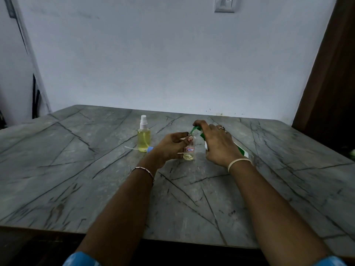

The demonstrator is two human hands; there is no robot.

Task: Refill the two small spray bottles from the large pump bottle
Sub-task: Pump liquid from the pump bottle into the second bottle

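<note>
The left hand (171,145) is grasping the uncapped small bottle (189,153) (red-bordered label, a little yellow liquid inside), which is standing on the table (76,169). The right hand (217,144) is gripping the large pump bottle (241,150) just beside it, with fingers on the green pump head (195,129) above the open neck. To the left, a filled spray bottle (144,139) is standing upright, with a detached sprayer (148,149) lying at its base.

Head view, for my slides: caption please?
Left hand steadies the small bottle while right hand works the pump bottle.
</note>
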